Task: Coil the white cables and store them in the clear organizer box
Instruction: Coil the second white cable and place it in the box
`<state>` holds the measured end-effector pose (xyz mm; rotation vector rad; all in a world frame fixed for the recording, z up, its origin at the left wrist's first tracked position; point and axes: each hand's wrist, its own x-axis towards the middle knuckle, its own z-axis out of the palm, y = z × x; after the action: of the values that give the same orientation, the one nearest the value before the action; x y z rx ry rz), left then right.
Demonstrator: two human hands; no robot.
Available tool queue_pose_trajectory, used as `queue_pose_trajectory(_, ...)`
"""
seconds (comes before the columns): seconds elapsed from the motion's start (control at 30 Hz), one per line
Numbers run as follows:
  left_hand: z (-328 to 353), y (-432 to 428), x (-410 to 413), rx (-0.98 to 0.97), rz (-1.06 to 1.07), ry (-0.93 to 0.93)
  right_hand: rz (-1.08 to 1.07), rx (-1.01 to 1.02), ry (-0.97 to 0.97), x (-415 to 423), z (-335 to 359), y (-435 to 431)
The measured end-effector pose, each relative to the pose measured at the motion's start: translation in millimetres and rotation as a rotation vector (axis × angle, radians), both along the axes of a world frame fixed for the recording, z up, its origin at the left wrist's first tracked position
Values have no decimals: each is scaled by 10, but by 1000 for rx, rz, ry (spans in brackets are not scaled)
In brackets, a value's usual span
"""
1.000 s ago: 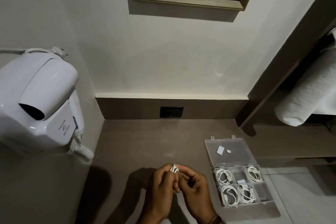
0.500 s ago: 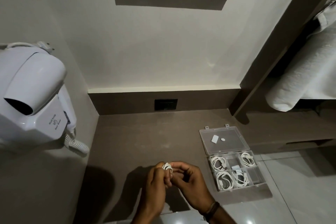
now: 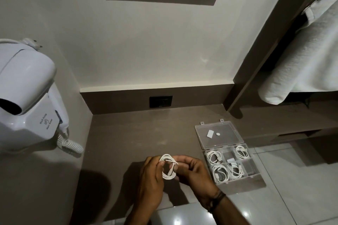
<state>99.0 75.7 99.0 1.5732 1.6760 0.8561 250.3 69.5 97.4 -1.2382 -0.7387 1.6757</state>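
Note:
A coiled white cable (image 3: 168, 166) hangs between my two hands above the brown counter. My left hand (image 3: 150, 181) pinches the coil's left side. On the right side my right hand (image 3: 194, 171) holds it with thumb and fingers. The clear organizer box (image 3: 255, 179) lies open to the right of my hands, its lid (image 3: 218, 134) folded back flat. Several of its compartments hold coiled white cables (image 3: 214, 157); the right front compartment looks bare.
A white wall-mounted hair dryer (image 3: 27, 97) with a curly cord juts out at the left. A black socket (image 3: 161, 101) sits in the back ledge. Rolled white towels (image 3: 301, 64) lie on a shelf at the right. A glossy tile surface (image 3: 274, 197) borders the counter's front.
The coil has opened out into a wider loop between my hands. My hands have drawn slightly apart, and the camera has tilted down a little.

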Motion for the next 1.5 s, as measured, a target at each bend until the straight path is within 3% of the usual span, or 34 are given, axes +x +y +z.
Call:
queue_pose_trajectory(0.13, -152, 74, -8, -12, 1, -31, 85, -316, 253, 93, 89, 42)
queue_pose_trajectory(0.27, -199, 132, 34, 43, -40, -8, -7, -448, 445, 104, 62, 38)
queue_pose_trajectory(0.4, -177, 150, 93, 55, -70, 38, -207, -443, 521, 54, -65, 35)
queue_pose_trajectory(0.53, -146, 143, 185, -3, -1, 52, -422, -282, 443, -144, -231, 40)
queue_pose_trajectory(0.73, -243, 163, 183, -82, 65, 64, -468, -231, 418, -303, -292, 16)
queue_pose_trajectory(0.83, -327, 213, 95, -91, 59, 27, -402, -186, 309, -299, -275, 18)
queue_pose_trajectory(1.0, -430, 248, 36, -204, -28, -2, -199, -20, -130, -196, -283, -26)
queue_pose_trajectory(1.1, -495, 217, 77, -221, -87, -51, -219, 54, -309, -129, -311, -70)
queue_pose_trajectory(1.2, -529, 202, 177, -282, -122, -231, -315, 61, -395, -9, -370, -139)
queue_pose_trajectory(1.33, -510, 180, 408, -297, -274, -383, -506, -213, -76, 249, -305, -221)
queue_pose_trajectory(1.5, -440, 52, 888, -455, -328, -654, -515, -538, 489, 797, -298, -348)
